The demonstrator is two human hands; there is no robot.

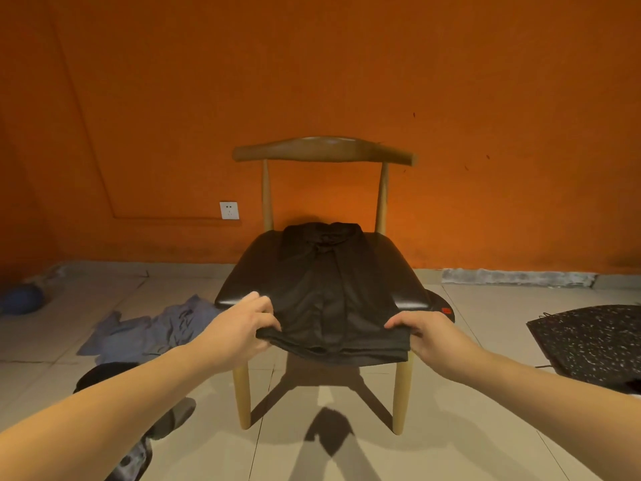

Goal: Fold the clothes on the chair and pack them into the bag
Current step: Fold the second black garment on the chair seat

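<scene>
A black shirt [329, 289] lies lengthwise on the dark seat of a wooden chair [242, 272], its sides folded in and its collar toward the backrest. The shirt's near end hangs just past the seat's front edge. My left hand [242, 328] pinches the near left corner of that end. My right hand [426, 333] pinches the near right corner. A black speckled bag [589, 341] lies on the floor to the right of the chair.
A crumpled grey-blue garment [152, 329] lies on the tiled floor left of the chair. Another dark item [104, 373] sits under my left forearm, and a blue object [20, 300] rests far left. An orange wall with a socket [229, 210] stands behind the chair.
</scene>
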